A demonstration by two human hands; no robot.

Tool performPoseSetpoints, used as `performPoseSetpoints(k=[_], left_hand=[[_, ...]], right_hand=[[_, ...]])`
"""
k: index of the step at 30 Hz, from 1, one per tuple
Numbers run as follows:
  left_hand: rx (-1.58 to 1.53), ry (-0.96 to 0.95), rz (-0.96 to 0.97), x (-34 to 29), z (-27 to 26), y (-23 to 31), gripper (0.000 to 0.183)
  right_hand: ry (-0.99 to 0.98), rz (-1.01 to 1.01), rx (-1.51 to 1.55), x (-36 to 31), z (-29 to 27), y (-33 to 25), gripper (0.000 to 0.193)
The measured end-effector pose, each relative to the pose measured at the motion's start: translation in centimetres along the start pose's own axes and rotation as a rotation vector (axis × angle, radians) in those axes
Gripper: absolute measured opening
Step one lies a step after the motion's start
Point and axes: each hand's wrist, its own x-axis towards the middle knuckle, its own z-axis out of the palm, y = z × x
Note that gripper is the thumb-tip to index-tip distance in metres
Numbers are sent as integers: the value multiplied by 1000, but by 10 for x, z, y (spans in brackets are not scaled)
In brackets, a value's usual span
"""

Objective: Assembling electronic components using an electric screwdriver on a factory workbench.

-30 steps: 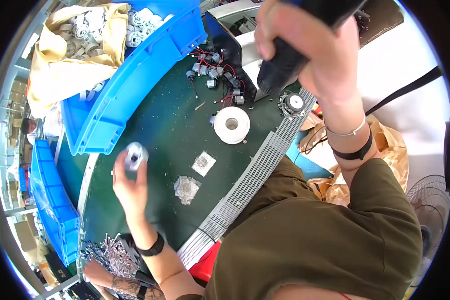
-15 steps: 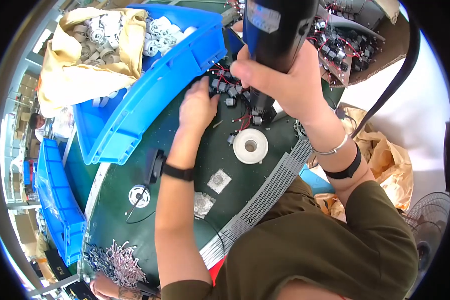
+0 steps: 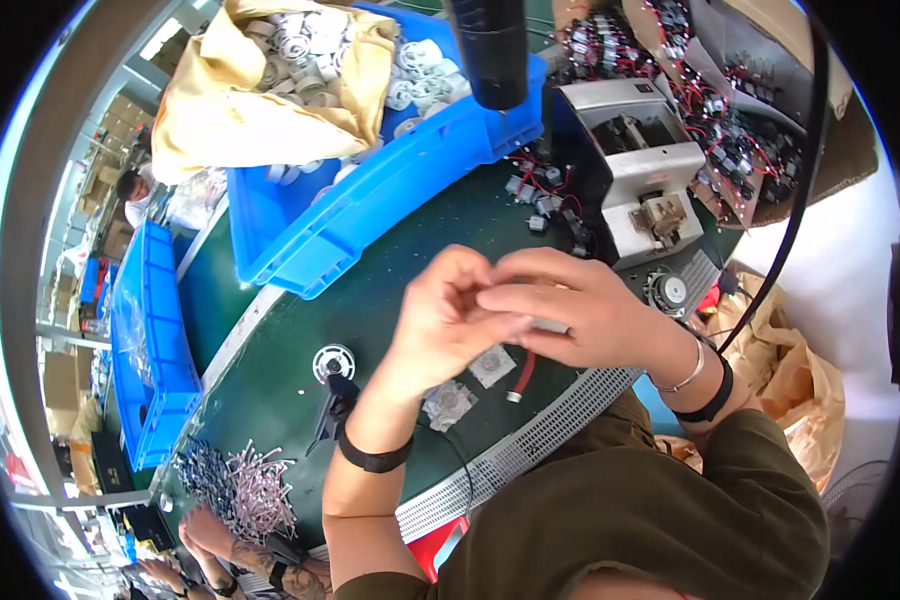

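Observation:
My left hand [image 3: 442,322] and my right hand [image 3: 582,308] are together over the green bench, their fingers curled and overlapping. A small white part [image 3: 550,325] shows under my right fingers; most of what they hold is hidden. Just below my right hand, a red lead [image 3: 523,375] with a pale end shows against the bench. Two crumpled silvery squares, one of them a foil piece [image 3: 449,405], are beneath the hands. Above them hangs a black cylindrical tool [image 3: 495,60], touched by neither hand. Small motors with red wires [image 3: 540,195] lie beyond my hands.
A blue crate [image 3: 370,225] with a yellow bag of white plastic rings stands far left. A silver machine [image 3: 650,165] and a carton of wired motors [image 3: 740,130] are at right. A white disc [image 3: 333,364] and bundled leads [image 3: 260,490] lie left, near another person's hands [image 3: 205,530].
My right hand has let go of the black tool, which now hangs above. My left hand has come back from the small motors, and both hands have met. The view has shifted.

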Motion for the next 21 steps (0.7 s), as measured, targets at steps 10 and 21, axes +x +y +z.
performPoseSetpoints(k=[10, 21], left_hand=[[1461, 722, 581, 92, -116, 114, 22], [1833, 380, -323, 239, -234, 25, 29]], right_hand=[[55, 139, 151, 0, -4, 7, 26], [112, 444, 501, -33, 2, 29, 28]])
